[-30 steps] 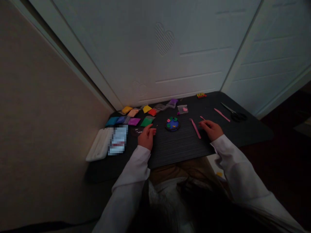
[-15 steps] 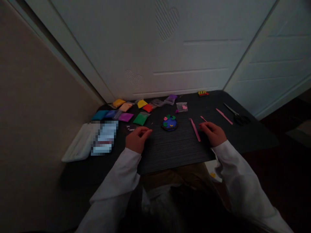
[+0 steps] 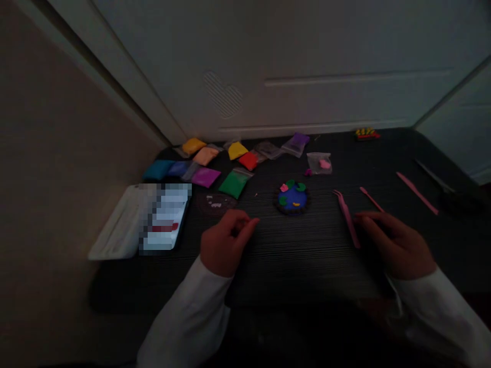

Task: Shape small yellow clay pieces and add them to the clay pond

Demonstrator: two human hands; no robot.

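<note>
My left hand (image 3: 225,243) rests on the dark table with its fingers curled in and the thumb against them, and I see nothing between them. My right hand (image 3: 399,245) lies at the right, fingers drawn together; whether a small thing is pinched there I cannot make out. Its fingertips are beside pink tweezers (image 3: 348,221), and a thin pink tool (image 3: 370,198) extends just beyond them. Between the hands, farther back, lies a round clay pond (image 3: 293,198): blue centre, dark rim, green leaf shapes, a pink flower and a yellow piece.
Bags of coloured clay, including a green one (image 3: 235,184) and a purple one (image 3: 296,144), lie at back left. A lit phone (image 3: 169,220) overlaps a white packet (image 3: 118,225). A pink knife (image 3: 417,193) and scissors (image 3: 441,179) lie right. A white panelled wall borders the back.
The view has come closer and tilted down, so the things appear larger. Both hands stay near the table, and my right fingertips now appear nearer the tweezers.
</note>
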